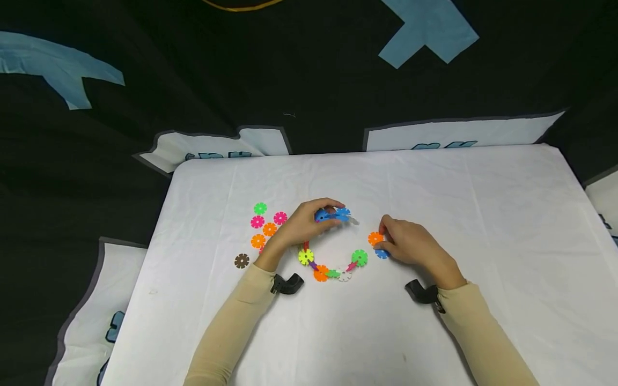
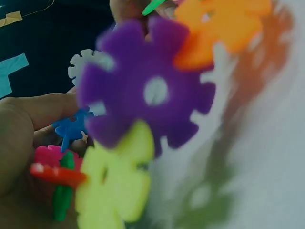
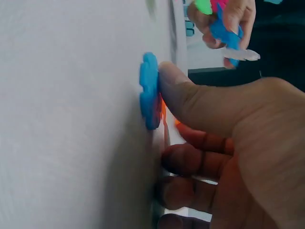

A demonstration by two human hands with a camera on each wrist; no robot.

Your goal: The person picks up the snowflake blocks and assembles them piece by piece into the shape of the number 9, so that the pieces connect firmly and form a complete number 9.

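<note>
A chain of colourful notched plastic discs hangs from my left hand (image 1: 309, 219), whose thumb and fingers pinch it at its blue discs (image 1: 341, 214). A white disc (image 3: 243, 54) sticks out at that end. Yellow (image 1: 306, 257), purple (image 2: 147, 90), orange (image 1: 321, 273), white (image 1: 345, 276) and green (image 1: 359, 258) discs curve round below. My right hand (image 1: 410, 241) is low at the table, thumb and index finger at the edges of a loose orange disc (image 1: 375, 238). Beside it, under the thumb, is a loose blue disc (image 3: 149, 90), seen edge-on in the right wrist view.
Left of the left hand lie loose discs on the white-covered table (image 1: 193, 257): green (image 1: 260, 208), several pink (image 1: 257, 222), orange (image 1: 258, 240) and a brown one (image 1: 242, 261). A dark curtain (image 1: 314, 69) stands behind the table's far edge.
</note>
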